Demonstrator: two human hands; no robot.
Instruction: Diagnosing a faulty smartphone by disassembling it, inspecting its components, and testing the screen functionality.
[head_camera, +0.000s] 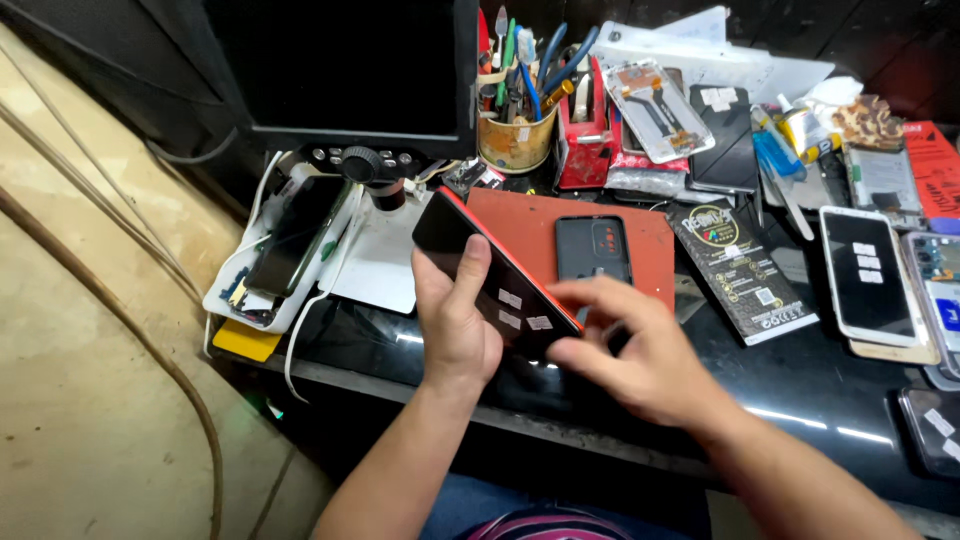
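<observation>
Left hand (455, 320) grips a dark phone (490, 275) with an orange edge, thumb laid across its face, fingers wrapped behind. Right hand (630, 350) has its fingers spread loosely, tips touching the phone's lower end near 3 small white stickers. Just beyond the fingertips lies a black phone case (592, 248) on a red mat (520, 222). Farther off stands a tool cup (515, 140).

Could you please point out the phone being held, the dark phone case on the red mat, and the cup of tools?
Phone (480, 262), head view, on its dark screen.
Dark phone case (592, 250), head view, on its middle.
Cup of tools (516, 142), head view, on its front wall.
</observation>
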